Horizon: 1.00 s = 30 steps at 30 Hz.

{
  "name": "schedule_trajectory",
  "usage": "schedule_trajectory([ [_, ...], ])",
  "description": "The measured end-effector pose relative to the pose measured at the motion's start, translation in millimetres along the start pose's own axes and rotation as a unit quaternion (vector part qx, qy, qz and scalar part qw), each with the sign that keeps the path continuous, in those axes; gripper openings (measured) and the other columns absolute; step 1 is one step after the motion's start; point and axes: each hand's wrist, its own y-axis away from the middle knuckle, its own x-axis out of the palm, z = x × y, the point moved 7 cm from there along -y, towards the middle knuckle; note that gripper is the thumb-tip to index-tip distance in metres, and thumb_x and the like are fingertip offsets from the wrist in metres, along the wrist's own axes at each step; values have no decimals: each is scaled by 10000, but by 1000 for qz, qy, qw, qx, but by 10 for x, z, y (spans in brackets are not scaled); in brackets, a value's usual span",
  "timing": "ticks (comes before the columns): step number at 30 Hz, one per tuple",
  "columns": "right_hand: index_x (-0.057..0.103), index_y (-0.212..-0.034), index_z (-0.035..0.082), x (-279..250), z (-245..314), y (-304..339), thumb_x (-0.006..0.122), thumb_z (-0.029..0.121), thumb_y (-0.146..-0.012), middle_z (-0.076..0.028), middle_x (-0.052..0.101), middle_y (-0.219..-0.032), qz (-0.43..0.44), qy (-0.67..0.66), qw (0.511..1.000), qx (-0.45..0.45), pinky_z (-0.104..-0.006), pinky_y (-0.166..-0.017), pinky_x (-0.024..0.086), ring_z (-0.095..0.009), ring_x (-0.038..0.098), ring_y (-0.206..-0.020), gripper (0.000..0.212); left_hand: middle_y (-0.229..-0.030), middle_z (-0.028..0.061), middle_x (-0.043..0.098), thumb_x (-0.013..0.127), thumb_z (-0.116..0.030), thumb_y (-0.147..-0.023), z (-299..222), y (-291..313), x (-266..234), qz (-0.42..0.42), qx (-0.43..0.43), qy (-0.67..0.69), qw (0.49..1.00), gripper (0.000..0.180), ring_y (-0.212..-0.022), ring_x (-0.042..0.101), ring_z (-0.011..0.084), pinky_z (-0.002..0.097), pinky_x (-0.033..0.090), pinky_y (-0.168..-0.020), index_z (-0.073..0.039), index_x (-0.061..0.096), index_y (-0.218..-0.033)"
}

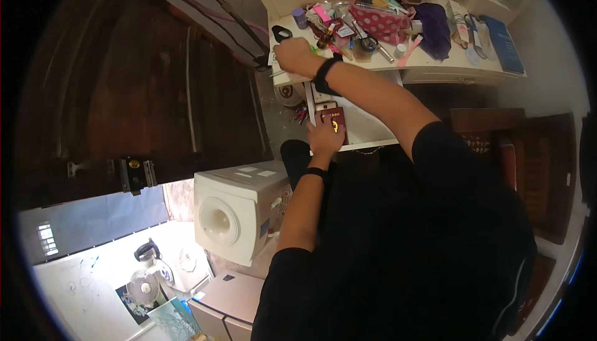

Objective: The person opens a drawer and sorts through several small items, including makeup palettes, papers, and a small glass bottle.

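Note:
My left hand [326, 137] reaches into the pulled-out white drawer [372, 130], its fingers spread over a dark red booklet [336, 114] with a gold emblem. The fingers touch the cover but do not close round it. Small white and pale items [323, 97] lie beyond the booklet in the drawer. Above, my right hand [295, 56] is at the left corner of the white desk [367, 63], with its fingers curled. What it grips, if anything, is hidden. Just past its knuckles lies a black rounded object [282, 33].
A pink polka-dot pouch [374, 22] full of pens and tools, a purple cloth bag [433, 30] and a blue book [502, 43] crowd the desk. Left stands a dark wooden door [124, 92]. A white boxy appliance [227, 210] is below, and a wooden chair [544, 179] at right.

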Motion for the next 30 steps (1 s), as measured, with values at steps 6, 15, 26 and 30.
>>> schedule_trajectory([
  [6, 707, -804, 73, -49, -53, -66, 592, 153, -762, -136, 683, -802, -57, -33, 998, 0, -427, -627, 536, -307, 678, -757, 146, -1405, 153, 365, 571, -410, -827, 31, -25, 23, -21, 18, 13, 1000, 619, -1188, 385, 454, 520, 390, -980, -34, 471, -1309],
  [15, 566, -1047, 33, -138, 120, 1637, 582, 165, -904, -135, 639, -888, -1, -449, 893, -36, -315, -610, 489, -201, 628, -674, 196, -1509, 62, 272, 566, -436, -818, 41, -220, -75, -119, 69, -40, 990, 607, -1335, 201, 507, 697, 300, -934, -160, 481, -1352],
  [26, 510, -1097, -27, 1336, -1066, 1703, 647, 85, -862, -99, 607, -779, 60, -527, 793, 300, -298, -518, 469, -169, 584, -591, 295, -1547, -19, 239, 519, -500, -862, 162, -224, 81, -26, -3, -67, 997, 674, -1299, 289, 408, 494, 437, -917, -236, 347, -1458],
  [30, 597, -1039, -10, 1777, -1377, 1378, 624, 84, -865, -100, 634, -900, -9, -616, 710, 342, -312, -636, 488, -184, 587, -705, 199, -1520, 12, 290, 509, -484, -864, 45, -223, 17, -35, 24, -81, 996, 647, -1244, 347, 383, 472, 466, -920, -220, 377, -1439],
])
